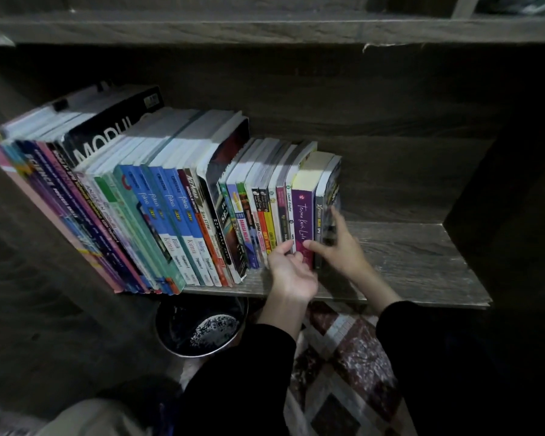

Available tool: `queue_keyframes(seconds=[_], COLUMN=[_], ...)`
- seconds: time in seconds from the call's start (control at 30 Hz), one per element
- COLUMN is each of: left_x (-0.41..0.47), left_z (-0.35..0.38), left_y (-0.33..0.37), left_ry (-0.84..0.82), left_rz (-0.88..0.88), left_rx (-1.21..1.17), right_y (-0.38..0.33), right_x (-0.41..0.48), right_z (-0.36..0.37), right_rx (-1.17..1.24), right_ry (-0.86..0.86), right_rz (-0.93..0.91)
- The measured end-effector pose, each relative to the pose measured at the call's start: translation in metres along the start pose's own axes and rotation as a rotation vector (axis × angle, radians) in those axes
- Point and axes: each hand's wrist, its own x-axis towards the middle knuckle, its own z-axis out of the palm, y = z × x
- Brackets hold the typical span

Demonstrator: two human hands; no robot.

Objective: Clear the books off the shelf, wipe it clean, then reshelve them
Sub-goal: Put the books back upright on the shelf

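Note:
A row of upright books (158, 199) fills the left two thirds of the wooden shelf (406, 259), tall workbooks at the left and small paperbacks at the right. The row ends with a purple book (304, 212) and a grey-spined book (319, 215). My right hand (340, 250) grips that end: the thumb lies across the lower spines and the fingers run up the grey-spined book's outer cover. My left hand (291, 272) is just below, palm turned up, its fingertips touching the bottoms of the paperback spines beside the purple book.
Bare shelf board stretches right of the books to the side panel (501, 215). Another board (265, 26) runs overhead. Below the shelf a round metal bin (202, 325) stands on a patterned rug (343, 357). Dark sleeves cover both forearms.

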Motion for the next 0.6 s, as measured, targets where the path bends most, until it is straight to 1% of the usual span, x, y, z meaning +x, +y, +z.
queue_keyframes(seconds=[0.07,0.13,0.3,0.37,0.43,0.5,0.6], left_x=[0.002,0.001,-0.019,-0.021,-0.017,-0.015,-0.017], left_z=[0.000,0.001,0.007,0.004,-0.002,-0.010,-0.022], left_y=[0.001,0.003,0.006,0.010,0.015,0.021,0.025], left_ry=[-0.021,-0.021,-0.031,-0.003,0.059,0.158,0.200], left_rz=[-0.009,-0.033,-0.020,-0.029,-0.023,0.044,0.219], left_rx=[-0.014,0.007,0.011,0.022,0.043,0.026,-0.032], right_y=[0.001,-0.001,0.008,0.015,0.021,0.024,0.021], right_x=[0.004,0.007,0.011,0.008,0.005,0.002,-0.004], right_z=[-0.003,-0.005,0.003,0.002,-0.002,-0.002,0.009], right_rx=[-0.112,-0.156,-0.158,-0.145,-0.114,-0.038,0.088], right_ry=[0.015,0.009,0.024,-0.005,-0.055,-0.042,0.098], right_rz=[-0.004,-0.008,0.013,0.016,0.015,0.013,-0.034])
